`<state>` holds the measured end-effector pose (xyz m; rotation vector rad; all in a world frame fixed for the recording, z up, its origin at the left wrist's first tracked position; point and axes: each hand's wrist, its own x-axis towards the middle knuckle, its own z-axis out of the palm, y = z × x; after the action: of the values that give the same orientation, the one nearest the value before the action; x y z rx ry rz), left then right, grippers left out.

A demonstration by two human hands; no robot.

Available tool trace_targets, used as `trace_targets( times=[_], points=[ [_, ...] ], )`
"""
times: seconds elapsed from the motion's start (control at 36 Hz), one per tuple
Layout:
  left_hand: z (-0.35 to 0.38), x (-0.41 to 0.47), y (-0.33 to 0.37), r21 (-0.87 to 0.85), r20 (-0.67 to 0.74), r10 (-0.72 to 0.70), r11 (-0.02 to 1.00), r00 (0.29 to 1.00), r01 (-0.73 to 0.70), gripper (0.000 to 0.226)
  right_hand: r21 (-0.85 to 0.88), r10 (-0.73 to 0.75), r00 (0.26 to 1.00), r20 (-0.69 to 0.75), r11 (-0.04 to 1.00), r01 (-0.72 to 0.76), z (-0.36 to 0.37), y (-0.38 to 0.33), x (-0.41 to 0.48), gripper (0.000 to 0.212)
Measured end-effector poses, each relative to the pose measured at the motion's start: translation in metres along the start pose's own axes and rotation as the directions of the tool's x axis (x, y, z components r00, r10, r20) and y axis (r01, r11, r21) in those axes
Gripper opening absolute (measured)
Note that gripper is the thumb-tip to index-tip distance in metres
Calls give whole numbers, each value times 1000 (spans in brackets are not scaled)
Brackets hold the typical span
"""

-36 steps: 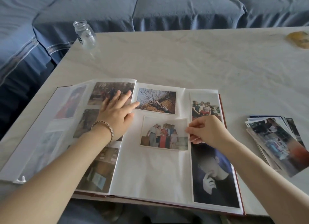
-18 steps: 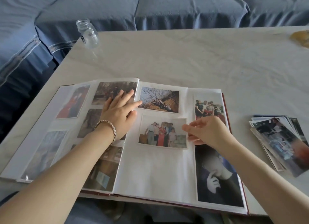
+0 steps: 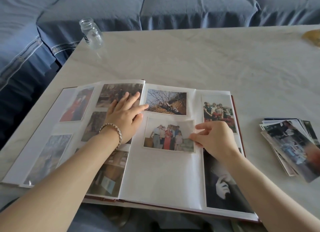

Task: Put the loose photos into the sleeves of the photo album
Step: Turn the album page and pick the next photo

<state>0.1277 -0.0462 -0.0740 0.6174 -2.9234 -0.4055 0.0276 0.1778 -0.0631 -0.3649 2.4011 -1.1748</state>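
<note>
Your left hand [image 3: 123, 118], fingers straight and apart, presses the album [image 3: 161, 176] flat near its spine. Your right hand [image 3: 214, 140] pinches the photo [image 3: 168, 134] by its right edge, to seat it in the right page's middle sleeve.

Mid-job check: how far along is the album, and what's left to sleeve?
Done: the tree photo, the upright group photo and the dark portrait sit sleeved on the right page. In hand: the right hand pinches the right edge of the family photo; the left hand lies flat on the left page. Left: a stack of loose photos on the table.
</note>
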Motion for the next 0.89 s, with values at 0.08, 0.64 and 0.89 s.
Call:
trace_targets(
  times=[0.08, 0.64, 0.89],
  points=[
    [0, 0, 0, -11, -5, -6, 1000, 1000, 6, 37, -6, -5, 1000, 16, 1000, 5, -1, -1, 1, 33],
    [0, -1, 3, 2, -14, -11, 1000, 1000, 11, 37, -203, -89, 987, -136, 977, 60, 13, -7, -8, 8],
    [-1, -2, 3, -4, -28, -6, 1000, 1000, 6, 37, -143, -124, 980, -152, 984, 103, 16, -4, -12, 3]
  ],
)
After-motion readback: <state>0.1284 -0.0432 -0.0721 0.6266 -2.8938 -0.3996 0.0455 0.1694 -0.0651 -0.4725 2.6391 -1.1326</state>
